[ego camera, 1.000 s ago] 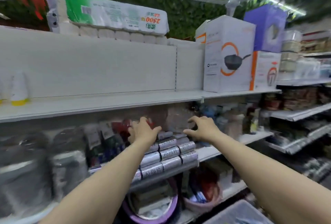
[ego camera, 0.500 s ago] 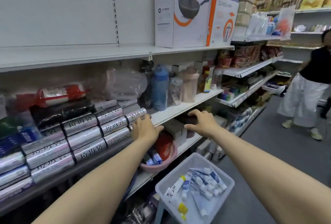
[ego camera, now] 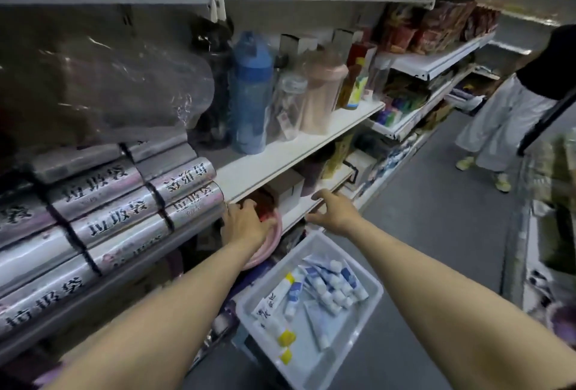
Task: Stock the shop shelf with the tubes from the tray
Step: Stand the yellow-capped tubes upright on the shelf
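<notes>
Beside the shelf (ego camera: 296,153), blue-white tubes (ego camera: 324,287) are heaped in the tray (ego camera: 311,361); left hand (ego camera: 246,224) is laid loose on a basin (ego camera: 276,232), right hand (ego camera: 335,213) spread, empty.

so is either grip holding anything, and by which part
The tubes lie in the tray. The right grip is spread, empty. The left grip lies over the pink basin rim; whether it holds it cannot be told.

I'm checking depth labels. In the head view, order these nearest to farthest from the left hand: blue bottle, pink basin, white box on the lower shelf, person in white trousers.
1. pink basin, directly under the left hand.
2. white box, just right, on the lower shelf.
3. blue bottle, up on the shelf above.
4. person in white trousers, far down the aisle.
</notes>
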The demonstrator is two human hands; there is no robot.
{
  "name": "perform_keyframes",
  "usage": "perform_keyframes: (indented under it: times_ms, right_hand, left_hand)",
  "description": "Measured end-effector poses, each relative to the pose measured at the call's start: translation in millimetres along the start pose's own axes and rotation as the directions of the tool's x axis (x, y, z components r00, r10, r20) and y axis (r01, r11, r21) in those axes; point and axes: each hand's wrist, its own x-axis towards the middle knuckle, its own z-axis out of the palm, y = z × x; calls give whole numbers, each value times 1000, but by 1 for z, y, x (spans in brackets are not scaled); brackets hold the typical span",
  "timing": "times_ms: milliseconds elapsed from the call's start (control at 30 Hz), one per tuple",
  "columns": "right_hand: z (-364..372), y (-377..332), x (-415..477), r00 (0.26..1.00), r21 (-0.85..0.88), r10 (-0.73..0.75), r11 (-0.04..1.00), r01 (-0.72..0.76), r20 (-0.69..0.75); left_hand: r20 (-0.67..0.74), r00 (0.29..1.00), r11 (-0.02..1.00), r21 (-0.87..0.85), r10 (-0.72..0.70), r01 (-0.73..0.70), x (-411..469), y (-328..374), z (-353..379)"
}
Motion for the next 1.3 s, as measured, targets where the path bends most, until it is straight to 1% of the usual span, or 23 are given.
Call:
perform_keyframes:
  times_ms: [67,267,367,467,567,667,767,867,933,1000,1167,1300]
  right_hand:
    - [15,7,14,999,4,17,1000,-17,44]
    - [55,35,53,984,-9,-11,1000,13,178]
    - [77,53,73,968,9,-39,999,38,247]
    - [105,75,91,926,14,-60,998,60,372]
    - [138,101,105,873,31,-49,999,39,485]
    - [171,125,113,795,30,-33,999,19,606]
    - [202,143,115,722,46,-23,999,-11,692]
    - [235,158,111,656,73,-7,995,-73,755]
    - [256,166,106,608,96,3,987,-131,794]
    - [275,172,100,559,114,36,966,-230,828]
    - [310,178,87,418,99,108,891,-443,902]
    - [334,181,86,353,109,122,815,-569,928]
  left_hand:
    - [40,998,998,5,-55,55,6,-8,17]
    - [121,972,978,-32,-203,208,24,-38,67]
    - [140,944,948,-62,-300,311,30,-49,92]
    - [148,902,897,-128,-405,423,31,-62,125]
    - [174,834,816,-178,-524,550,18,-72,168]
    - [242,719,690,-205,-652,695,-5,-74,215]
    - [303,611,558,-251,-731,791,-28,-74,257]
    - [318,522,455,-264,-791,851,-44,-77,289]
    - [321,488,419,-263,-812,869,-48,-80,304]
    - [317,461,387,-270,-829,882,-45,-86,316]
    - [292,438,343,-323,-850,882,-28,-102,336]
    - [269,435,340,-335,-859,879,-17,-112,349]
